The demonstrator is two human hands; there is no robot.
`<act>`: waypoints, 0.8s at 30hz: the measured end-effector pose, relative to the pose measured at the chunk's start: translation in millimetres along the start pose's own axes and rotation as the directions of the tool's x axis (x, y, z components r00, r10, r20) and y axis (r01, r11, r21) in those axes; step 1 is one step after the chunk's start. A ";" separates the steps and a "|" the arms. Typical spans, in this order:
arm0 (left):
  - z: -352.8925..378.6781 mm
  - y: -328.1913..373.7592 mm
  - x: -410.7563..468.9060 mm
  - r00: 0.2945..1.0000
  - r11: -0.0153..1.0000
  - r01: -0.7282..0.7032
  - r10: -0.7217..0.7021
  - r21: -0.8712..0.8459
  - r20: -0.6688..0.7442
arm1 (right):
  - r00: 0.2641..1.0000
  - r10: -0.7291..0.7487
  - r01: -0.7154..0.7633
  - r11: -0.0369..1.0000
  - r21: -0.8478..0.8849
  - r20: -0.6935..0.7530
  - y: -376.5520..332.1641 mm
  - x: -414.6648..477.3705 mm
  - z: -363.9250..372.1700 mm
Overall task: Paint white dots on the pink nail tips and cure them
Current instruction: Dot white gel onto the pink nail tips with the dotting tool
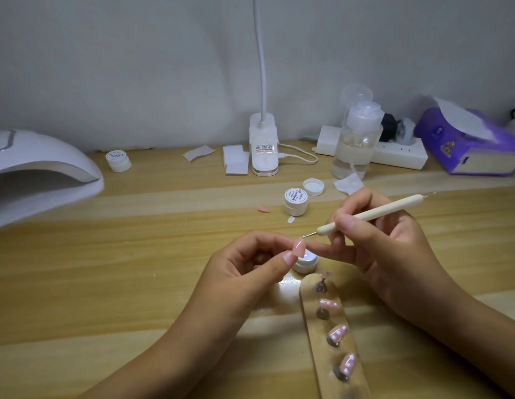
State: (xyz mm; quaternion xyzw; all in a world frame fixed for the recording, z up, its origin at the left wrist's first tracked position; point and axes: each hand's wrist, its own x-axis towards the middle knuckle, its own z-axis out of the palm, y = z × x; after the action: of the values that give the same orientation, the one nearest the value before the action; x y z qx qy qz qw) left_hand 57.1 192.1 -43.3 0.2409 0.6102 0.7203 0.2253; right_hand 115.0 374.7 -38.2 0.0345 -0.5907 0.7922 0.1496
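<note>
Left hand (250,266): pinching a pink nail tip (299,248) between thumb and forefinger above the tabletop (135,254).
Right hand (388,249): gripping a dotting tool (371,214), holding its metal point by that tip's upper edge.
Wooden strip (311,309): lying between the forearms, running off the lower edge, carrying dotted tips (338,332).
Curing lamp (34,171): sitting at the left edge, well apart.

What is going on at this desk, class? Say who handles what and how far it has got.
The person's left hand pinches a pink nail tip; the right hand holds a dotting tool with its ball end at that tip. Three tips on the wooden strip in front already carry white dots. The curing lamp sits apart at the left.
</note>
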 end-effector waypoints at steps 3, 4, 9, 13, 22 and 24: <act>0.8 0.6 0.1 1.000 0.999 0.022 -0.021 -0.034 0.011 | 1.000 0.016 -0.016 1.000 -0.001 0.011 0.2 -0.8 0.0; 0.7 0.6 -0.1 0.999 0.999 0.030 -0.029 -0.031 0.014 | 1.000 0.018 -0.018 1.000 -0.003 0.014 -0.2 -0.7 0.3; 1.0 0.8 -0.1 0.999 0.998 0.036 -0.035 -0.047 0.020 | 0.999 -0.009 0.010 1.000 -0.026 0.039 2.0 0.4 -1.9; 0.7 1.4 -0.2 0.999 0.997 0.029 -0.026 -0.066 0.040 | 0.998 -0.005 0.009 0.999 -0.053 0.069 2.6 0.5 -6.5; 1.6 2.7 -0.8 0.999 0.998 0.019 -0.017 -0.056 0.041 | 0.993 -0.015 0.027 0.994 -0.105 0.118 2.5 -0.5 -7.7; 2.5 3.6 -1.0 0.999 0.998 0.013 -0.010 -0.058 0.054 | 0.990 -0.008 0.025 0.993 -0.117 0.139 2.8 -1.0 -9.1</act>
State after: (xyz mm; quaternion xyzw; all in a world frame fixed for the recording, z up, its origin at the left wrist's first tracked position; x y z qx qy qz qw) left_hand 59.3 192.9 -39.5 0.2498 0.5841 0.7298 0.2526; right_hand 116.3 382.4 -43.8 0.0853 -0.6453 0.7501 0.1166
